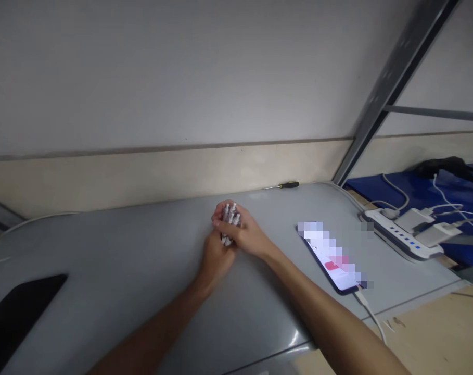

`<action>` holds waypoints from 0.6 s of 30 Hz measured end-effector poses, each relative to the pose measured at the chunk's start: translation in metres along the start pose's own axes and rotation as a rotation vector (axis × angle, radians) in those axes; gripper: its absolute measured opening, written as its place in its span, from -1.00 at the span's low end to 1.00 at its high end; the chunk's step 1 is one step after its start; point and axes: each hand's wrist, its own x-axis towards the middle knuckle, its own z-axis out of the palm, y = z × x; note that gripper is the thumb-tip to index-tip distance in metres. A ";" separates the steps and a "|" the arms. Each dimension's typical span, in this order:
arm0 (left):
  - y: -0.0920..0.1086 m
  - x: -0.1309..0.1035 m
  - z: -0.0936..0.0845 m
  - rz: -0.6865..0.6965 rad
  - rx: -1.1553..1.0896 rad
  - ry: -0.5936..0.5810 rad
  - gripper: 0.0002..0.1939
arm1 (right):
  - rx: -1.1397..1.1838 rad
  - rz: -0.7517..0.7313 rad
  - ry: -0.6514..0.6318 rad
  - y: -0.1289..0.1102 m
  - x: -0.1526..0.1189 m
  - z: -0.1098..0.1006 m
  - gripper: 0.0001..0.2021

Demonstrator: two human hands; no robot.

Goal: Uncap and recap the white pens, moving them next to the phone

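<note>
Both hands are cupped together above the middle of the grey table (142, 271). Between them is a bundle of small white-tipped pieces (231, 214) with dark parts; their exact kind is too small to make out. My left hand (216, 254) is closed around the bundle from the left and below. From the right, my right hand (251, 234) wraps the same bundle, with its thumb lying across the front. The fingers hide much of the bundle, and white tips point up out of the grip.
A lit phone (330, 260) lies to the right on a white charging cable (371, 312). Beyond it sits a power strip (404, 237) with plugged-in chargers. A screwdriver (289, 185) rests by the wall. At left is a black flat object (21, 312); a metal post (376, 125) rises at right.
</note>
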 end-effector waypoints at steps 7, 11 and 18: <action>0.000 0.003 -0.005 0.011 0.023 -0.061 -0.70 | 0.108 0.101 -0.089 -0.005 -0.002 -0.005 -0.69; 0.000 0.002 -0.005 0.036 0.020 -0.042 -0.66 | 0.061 0.129 -0.146 -0.008 -0.004 -0.010 -0.65; -0.006 0.004 -0.007 0.107 0.120 -0.014 -0.70 | -0.004 0.097 -0.206 -0.010 -0.003 -0.014 -0.64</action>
